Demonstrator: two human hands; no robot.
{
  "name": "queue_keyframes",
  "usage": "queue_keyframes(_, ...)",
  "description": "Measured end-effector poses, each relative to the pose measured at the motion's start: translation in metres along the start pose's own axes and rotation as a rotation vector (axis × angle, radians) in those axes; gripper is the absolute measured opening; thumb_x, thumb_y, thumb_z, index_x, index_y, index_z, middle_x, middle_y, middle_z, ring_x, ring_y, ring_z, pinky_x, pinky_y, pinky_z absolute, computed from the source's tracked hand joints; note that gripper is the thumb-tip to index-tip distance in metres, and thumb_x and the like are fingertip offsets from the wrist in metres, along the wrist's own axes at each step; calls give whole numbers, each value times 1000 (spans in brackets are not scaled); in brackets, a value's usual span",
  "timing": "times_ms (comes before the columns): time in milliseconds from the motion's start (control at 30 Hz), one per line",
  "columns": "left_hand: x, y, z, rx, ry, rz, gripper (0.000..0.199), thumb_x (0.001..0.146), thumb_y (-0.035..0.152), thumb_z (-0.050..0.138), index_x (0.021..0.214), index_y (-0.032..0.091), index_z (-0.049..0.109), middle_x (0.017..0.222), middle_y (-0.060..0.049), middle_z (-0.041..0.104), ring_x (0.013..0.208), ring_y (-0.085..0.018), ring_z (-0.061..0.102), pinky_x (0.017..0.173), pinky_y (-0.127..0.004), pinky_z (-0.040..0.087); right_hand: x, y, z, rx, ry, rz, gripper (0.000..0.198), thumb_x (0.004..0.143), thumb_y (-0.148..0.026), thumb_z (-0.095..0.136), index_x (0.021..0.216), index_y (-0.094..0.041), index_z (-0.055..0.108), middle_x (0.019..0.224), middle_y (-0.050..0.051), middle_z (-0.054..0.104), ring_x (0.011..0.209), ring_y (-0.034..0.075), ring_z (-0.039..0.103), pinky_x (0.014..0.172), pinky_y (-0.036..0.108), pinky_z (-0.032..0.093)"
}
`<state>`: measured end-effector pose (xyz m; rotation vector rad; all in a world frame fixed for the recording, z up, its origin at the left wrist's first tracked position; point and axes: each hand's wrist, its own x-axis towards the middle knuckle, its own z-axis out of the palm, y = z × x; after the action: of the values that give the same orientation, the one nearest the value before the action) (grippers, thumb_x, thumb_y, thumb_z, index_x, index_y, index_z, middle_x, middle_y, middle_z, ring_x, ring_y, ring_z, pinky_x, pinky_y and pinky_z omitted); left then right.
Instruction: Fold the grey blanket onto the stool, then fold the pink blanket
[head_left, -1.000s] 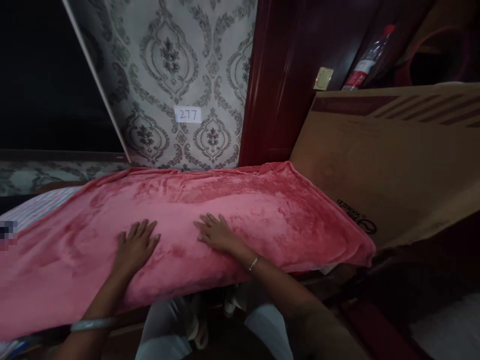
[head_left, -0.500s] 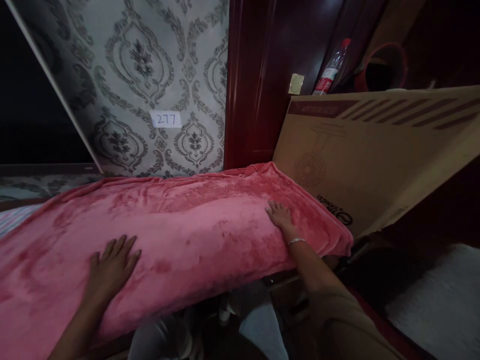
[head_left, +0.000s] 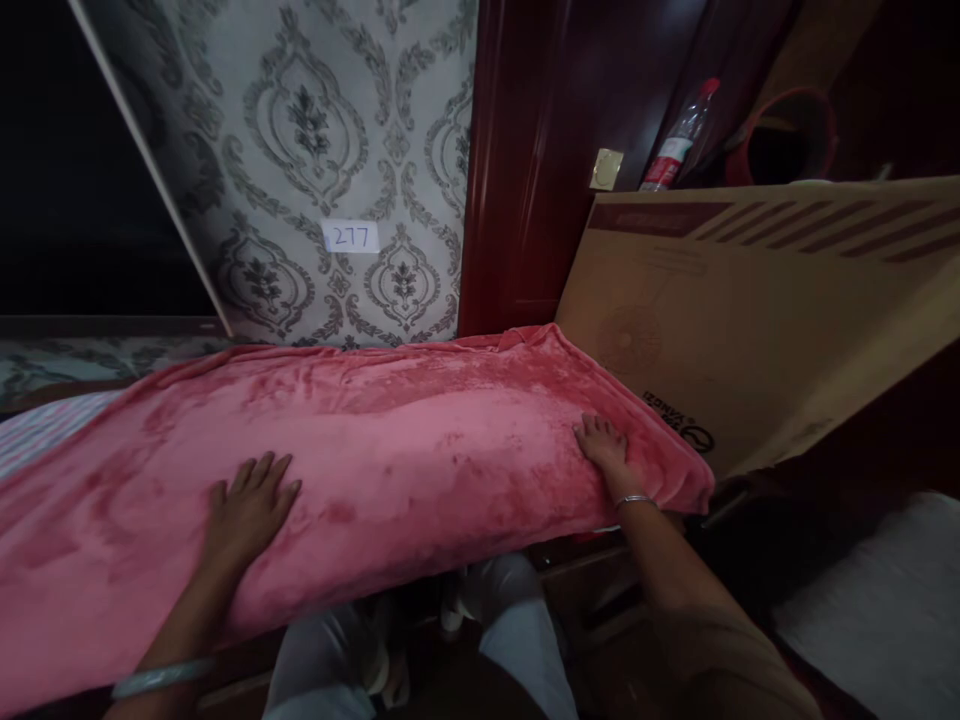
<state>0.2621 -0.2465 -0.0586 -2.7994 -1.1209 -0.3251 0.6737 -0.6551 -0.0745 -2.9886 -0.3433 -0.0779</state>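
A pink plush blanket (head_left: 420,450) is spread over a long surface in front of me and drapes down its near edge. On its left part my left hand (head_left: 251,510) lies flat, palm down with the fingers apart. My right hand (head_left: 602,442) rests palm down near the blanket's right end, fingers stretched out. Neither hand grips the cloth. Some wrinkles run along the blanket's far edge, and its right corner hangs beside the cardboard box. What lies beneath the blanket is hidden, except a striped cloth (head_left: 52,425) showing at the far left.
A large cardboard box (head_left: 750,320) stands at the right, with a plastic bottle (head_left: 675,145) and a red-rimmed container (head_left: 787,135) behind it. At the left hangs a dark screen (head_left: 90,180). A paper marked 277 (head_left: 351,236) is on the patterned wall. My legs (head_left: 517,620) are below.
My right hand has slid to the right along the blanket toward its end. My left hand stays flat on about the same part, while the view has shifted slightly.
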Motion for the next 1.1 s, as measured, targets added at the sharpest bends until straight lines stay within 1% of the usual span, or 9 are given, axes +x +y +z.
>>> queue_keyframes(133,-1,1,1,-9,-16,-29,63,94,37,30,150,10,42,156,-17,39,144,-36,32,113,-59,27,-14,-20,3,9,-15,-47,60,102,-42,20,154,-15,34,159,17,33,145,31,31,110,56,32)
queue_keyframes(233,-2,0,2,-12,-20,-39,63,95,38,30,150,10,40,157,-16,38,146,-35,31,115,-57,25,-33,-38,13,12,-35,-206,58,102,-45,18,155,-26,33,163,9,28,149,24,26,113,52,32)
queue_keyframes(367,-3,1,2,2,-22,-31,62,96,40,28,150,11,40,157,-15,38,146,-34,30,115,-57,25,-47,-30,23,-43,-24,-382,56,101,-45,24,155,-30,33,163,4,30,148,25,26,116,52,26)
queue_keyframes(600,-4,2,0,-2,-31,-28,63,96,38,29,150,7,40,158,-17,36,146,-35,29,114,-59,24,-30,51,18,-11,126,11,61,99,-42,21,148,-14,44,155,15,41,143,30,35,113,55,28)
queue_keyframes(700,-3,2,2,-16,-28,-31,63,96,39,30,150,9,40,158,-16,36,146,-35,29,114,-59,24,-30,56,13,50,193,140,59,96,-37,24,141,-12,52,149,21,47,139,36,38,108,64,29)
queue_keyframes(800,-3,2,3,-19,-22,-36,61,96,39,31,150,12,41,158,-15,37,146,-34,30,115,-58,23,-38,23,9,100,226,125,58,95,-37,29,142,-12,51,146,23,48,137,39,39,105,67,30)
queue_keyframes(900,-4,4,3,-17,-18,-35,60,96,38,33,150,12,41,157,-15,37,146,-34,30,115,-58,23,-53,-39,6,147,215,-197,59,95,-35,31,147,-10,45,152,21,43,142,33,35,113,53,29)
queue_keyframes(1000,-5,5,1,-18,-20,-41,61,96,38,33,150,9,40,157,-17,37,146,-35,29,115,-59,23,-73,-107,5,173,91,-542,60,97,-37,34,152,-14,38,158,15,36,147,28,29,116,45,27)
queue_keyframes(1100,-7,6,-3,-21,-47,-52,61,97,38,33,151,11,38,160,-15,33,147,-35,27,115,-60,22,-93,-155,7,162,-30,-711,61,98,-40,37,156,-23,30,164,9,23,151,27,21,117,48,24)
